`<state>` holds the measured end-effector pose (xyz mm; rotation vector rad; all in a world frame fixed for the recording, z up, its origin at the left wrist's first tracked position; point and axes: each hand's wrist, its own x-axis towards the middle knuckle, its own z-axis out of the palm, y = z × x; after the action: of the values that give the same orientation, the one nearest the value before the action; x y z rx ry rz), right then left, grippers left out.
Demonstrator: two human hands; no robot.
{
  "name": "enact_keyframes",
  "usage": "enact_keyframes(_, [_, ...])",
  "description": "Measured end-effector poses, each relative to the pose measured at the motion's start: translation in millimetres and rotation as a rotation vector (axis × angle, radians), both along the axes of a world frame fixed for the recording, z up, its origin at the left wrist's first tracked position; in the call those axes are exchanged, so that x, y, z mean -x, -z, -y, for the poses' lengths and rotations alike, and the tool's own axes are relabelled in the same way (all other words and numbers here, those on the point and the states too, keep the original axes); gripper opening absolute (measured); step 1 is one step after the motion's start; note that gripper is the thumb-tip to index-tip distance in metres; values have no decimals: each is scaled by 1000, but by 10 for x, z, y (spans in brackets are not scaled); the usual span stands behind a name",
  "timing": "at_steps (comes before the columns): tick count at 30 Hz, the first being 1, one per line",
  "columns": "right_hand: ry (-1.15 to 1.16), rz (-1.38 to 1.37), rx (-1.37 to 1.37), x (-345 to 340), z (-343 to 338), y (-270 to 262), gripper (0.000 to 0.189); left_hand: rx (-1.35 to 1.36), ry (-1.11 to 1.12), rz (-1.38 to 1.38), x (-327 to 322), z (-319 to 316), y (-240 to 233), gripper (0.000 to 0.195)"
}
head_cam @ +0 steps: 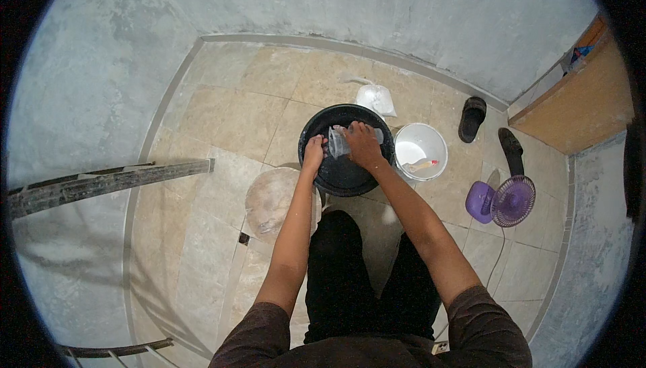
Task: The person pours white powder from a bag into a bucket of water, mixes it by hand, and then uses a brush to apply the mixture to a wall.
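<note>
A round black tub (345,179) stands on the tiled floor before me. Over it my right hand (362,145) grips a clear plastic cup (339,142), which lies tilted on its side with its mouth to the left. My left hand (315,153) is at the tub's left side, close to the cup's mouth; whether its fingers touch the cup is unclear. Touching or nearly touching the tub on the right is a white bucket (421,128), with a brush (423,165) in it. Behind the tub sits a clear plastic bag of white powder (376,99).
A round, pale board or lid (267,206) lies left of my knee. At right stand a purple fan (513,201) with its cord on the floor, two dark slippers (472,120) and a wooden cabinet (565,105). A ladder-like frame (116,184) juts in from the left.
</note>
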<state>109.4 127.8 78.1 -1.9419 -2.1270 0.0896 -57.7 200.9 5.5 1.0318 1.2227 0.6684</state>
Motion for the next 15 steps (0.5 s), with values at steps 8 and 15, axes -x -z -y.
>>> enact_keyframes(8, [-15, -435, -188, -73, 42, -99, 73, 97, -98, 265, -39, 119, -381, 58])
enact_keyframes(15, [-24, -910, -142, -270, 234, -403, 70, 95, -97, 388, -197, 182, -472, 53])
